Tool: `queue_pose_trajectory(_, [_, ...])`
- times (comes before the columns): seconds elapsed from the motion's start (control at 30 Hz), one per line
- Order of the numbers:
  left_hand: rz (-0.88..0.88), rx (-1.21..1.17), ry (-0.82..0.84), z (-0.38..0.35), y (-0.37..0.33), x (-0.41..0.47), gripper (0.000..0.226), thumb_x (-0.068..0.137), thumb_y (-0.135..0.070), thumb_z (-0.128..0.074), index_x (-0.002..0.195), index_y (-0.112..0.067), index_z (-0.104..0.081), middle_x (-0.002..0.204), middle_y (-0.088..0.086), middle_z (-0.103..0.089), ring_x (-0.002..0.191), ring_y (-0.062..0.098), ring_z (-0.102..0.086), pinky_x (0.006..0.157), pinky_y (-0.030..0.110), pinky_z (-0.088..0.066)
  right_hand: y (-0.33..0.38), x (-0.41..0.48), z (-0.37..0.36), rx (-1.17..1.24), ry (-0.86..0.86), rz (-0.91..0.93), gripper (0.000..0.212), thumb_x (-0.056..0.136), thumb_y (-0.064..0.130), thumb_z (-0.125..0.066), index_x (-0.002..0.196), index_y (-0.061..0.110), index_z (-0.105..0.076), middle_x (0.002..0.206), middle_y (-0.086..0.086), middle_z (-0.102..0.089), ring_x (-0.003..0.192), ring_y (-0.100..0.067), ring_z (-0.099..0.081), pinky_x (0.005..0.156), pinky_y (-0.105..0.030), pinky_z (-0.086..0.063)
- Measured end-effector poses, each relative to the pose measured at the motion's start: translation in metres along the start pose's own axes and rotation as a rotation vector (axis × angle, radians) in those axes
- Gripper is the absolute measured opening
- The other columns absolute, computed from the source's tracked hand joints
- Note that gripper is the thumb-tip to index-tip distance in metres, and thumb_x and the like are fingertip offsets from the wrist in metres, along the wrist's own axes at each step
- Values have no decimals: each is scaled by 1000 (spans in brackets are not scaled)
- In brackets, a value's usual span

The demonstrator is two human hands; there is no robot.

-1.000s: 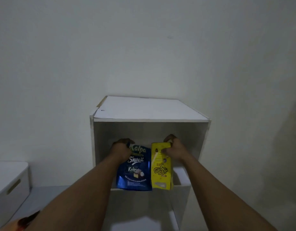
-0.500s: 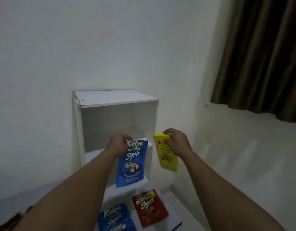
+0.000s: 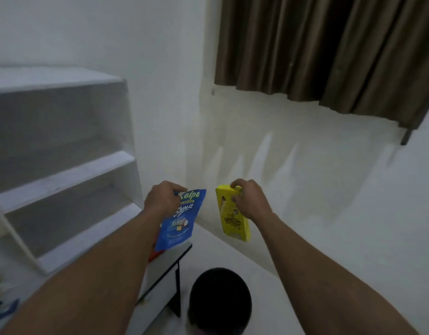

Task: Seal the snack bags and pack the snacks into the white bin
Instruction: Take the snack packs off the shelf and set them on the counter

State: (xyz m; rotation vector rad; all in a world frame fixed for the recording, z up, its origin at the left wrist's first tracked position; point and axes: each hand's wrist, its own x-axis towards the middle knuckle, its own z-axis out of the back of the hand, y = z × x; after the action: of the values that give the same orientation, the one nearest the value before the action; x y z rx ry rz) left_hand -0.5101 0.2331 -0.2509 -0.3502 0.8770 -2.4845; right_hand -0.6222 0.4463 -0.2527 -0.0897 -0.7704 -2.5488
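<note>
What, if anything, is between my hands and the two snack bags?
Nothing. The left hand holds the blue bag by its top, the right hand the yellow bag. The white bin is out of view, so that path can't be judged.

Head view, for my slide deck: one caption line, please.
Left hand holds a blue Kalpa pouch, right hand a yellow snack pack, beside a white shelf unit.

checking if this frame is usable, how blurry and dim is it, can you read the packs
Head view: dim light; motion blur smears the white shelf and curtain; "Kalpa" is legible on the blue pouch in the left hand; the yellow pack in the right hand has unreadable print.
</note>
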Motion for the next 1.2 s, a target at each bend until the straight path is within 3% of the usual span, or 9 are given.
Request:
queue_pose_trajectory(0.23, [53, 22, 105, -139, 15, 5, 29, 95, -21, -56, 120, -28, -70, 109, 6, -74, 87, 25, -69, 75, 38, -59, -116, -16, -62, -14, 99, -135, 38, 90, 14, -57, 127, 22, -60, 119, -14, -50, 106, -33, -57, 87, -39, -51])
queue_pose_trajectory(0.4, [100, 34, 114, -238, 52, 12, 32, 94, -15, -55, 120, -27, -70, 107, 7, -75, 80, 21, -68, 63, 29, -55, -194, -22, -133, -25, 179, -207, 41, 88, 11, -54, 128, 21, -56, 118, -14, -48, 100, -38, -58, 82, -42, -52])
queue_pose_trajectory(0.6, [199, 30, 100, -349, 108, 23, 35, 97, -14, -49, 121, -29, -70, 108, 5, -74, 78, 21, -67, 60, 26, -50, -273, -20, -239, -3, 271, -246, 44, 91, 14, -56, 134, 19, -52, 123, -14, -45, 102, -38, -58, 83, -39, -52])
queue_pose_trajectory(0.8, [293, -19, 92, -454, 169, 25, 33, 99, -16, -48, 122, -28, -69, 109, 6, -74, 81, 22, -68, 65, 28, -54, -340, -31, -338, 38, 312, -293, 45, 94, 24, -58, 138, 20, -51, 124, -11, -46, 109, -32, -56, 91, -37, -49])
queue_pose_trajectory(0.97, [375, -69, 104, -517, 210, 25, 33, 99, -15, -48, 123, -29, -67, 111, 2, -72, 73, 13, -65, 60, 18, -51, -383, -43, -397, 57, 337, -309, 46, 94, 29, -58, 139, 20, -52, 123, -10, -48, 107, -29, -57, 89, -36, -49])
queue_pose_trajectory(1.0, [376, -64, 116, -525, 215, 25, 33, 99, -16, -49, 124, -29, -67, 112, 2, -72, 75, 14, -66, 62, 21, -55, -389, -45, -405, 58, 343, -314, 46, 94, 29, -57, 139, 21, -52, 123, -10, -49, 108, -28, -56, 87, -35, -48])
queue_pose_trajectory(1.1, [379, -27, 156, -541, 223, 20, 35, 95, -21, -56, 128, -26, -64, 121, 5, -69, 101, 25, -66, 91, 38, -56, -401, -51, -418, 40, 364, -316, 45, 95, 31, -55, 139, 20, -52, 125, -10, -52, 113, -28, -54, 86, -34, -45])
queue_pose_trajectory(1.2, [402, -16, 197, -536, 217, 12, 38, 94, -24, -60, 131, -17, -62, 125, 5, -67, 115, 26, -61, 103, 37, -49, -397, -58, -410, 21, 400, -328, 42, 97, 33, -51, 136, 16, -54, 127, -9, -55, 115, -30, -54, 91, -36, -45])
